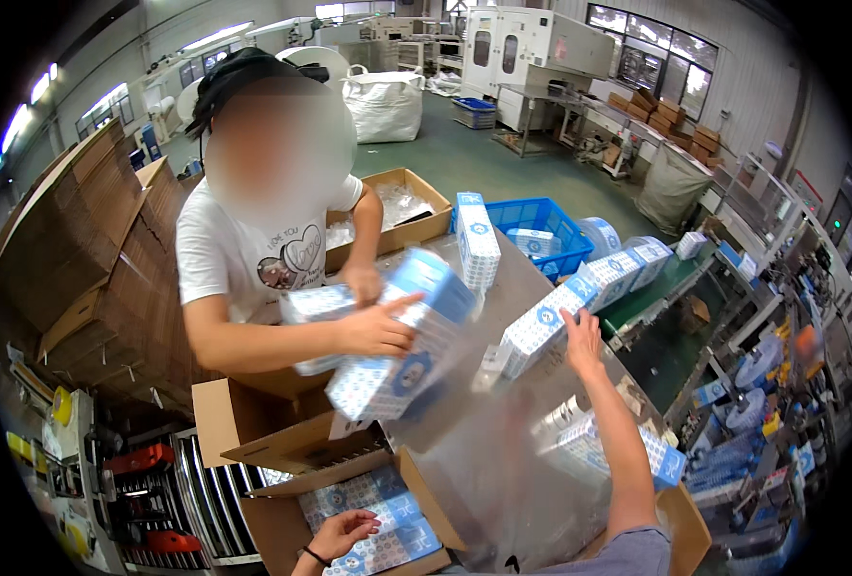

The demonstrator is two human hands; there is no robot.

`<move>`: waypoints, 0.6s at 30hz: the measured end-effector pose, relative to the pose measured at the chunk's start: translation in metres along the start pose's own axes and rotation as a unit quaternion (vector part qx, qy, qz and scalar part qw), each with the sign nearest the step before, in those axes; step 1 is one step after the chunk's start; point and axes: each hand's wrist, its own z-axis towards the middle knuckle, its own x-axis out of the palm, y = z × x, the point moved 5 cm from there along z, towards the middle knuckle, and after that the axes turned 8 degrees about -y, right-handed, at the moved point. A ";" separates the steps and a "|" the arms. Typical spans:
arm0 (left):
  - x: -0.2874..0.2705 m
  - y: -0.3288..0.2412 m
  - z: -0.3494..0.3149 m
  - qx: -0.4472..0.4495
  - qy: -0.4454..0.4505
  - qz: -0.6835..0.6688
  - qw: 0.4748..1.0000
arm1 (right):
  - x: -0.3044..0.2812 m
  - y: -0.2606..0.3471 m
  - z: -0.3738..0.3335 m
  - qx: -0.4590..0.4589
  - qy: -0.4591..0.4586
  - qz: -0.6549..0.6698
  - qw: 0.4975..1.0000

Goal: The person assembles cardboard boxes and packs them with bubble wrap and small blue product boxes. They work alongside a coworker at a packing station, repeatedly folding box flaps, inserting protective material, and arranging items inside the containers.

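My left hand, a dark band at its wrist, hovers over an open cardboard box at the near edge. Its fingers are loosely bent and nothing shows between them. Blue-and-white cartons lie packed inside that box. My right arm stretches forward, and my right hand touches the side of a row of patterned blue-and-white cartons on the metal table, fingers extended. Across from me a co-worker's hands hold a blurred group of similar cartons above another open cardboard box.
One carton stands apart at the table's far edge, beside a blue crate. More cartons lie right of my forearm. A green conveyor runs along the right. Flattened cardboard is stacked left, above metal rollers.
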 end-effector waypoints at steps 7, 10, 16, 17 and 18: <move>0.073 -0.158 0.073 0.233 -0.053 0.134 0.962 | 0.102 0.103 0.031 -0.222 0.319 -0.116 0.914; 0.129 -0.221 0.135 0.431 -0.227 0.390 0.781 | 0.062 0.154 -0.017 -0.280 0.339 0.143 0.887; 0.182 -0.225 0.235 0.207 -0.069 0.567 0.794 | 0.043 0.048 0.064 -0.051 0.116 0.069 0.990; 0.176 -0.228 0.236 0.208 -0.062 0.556 0.803 | 0.040 0.022 0.081 0.000 0.095 -0.038 0.995; 0.177 -0.239 0.227 0.274 -0.050 0.540 0.794 | 0.053 -0.019 0.095 0.034 0.143 -0.103 0.984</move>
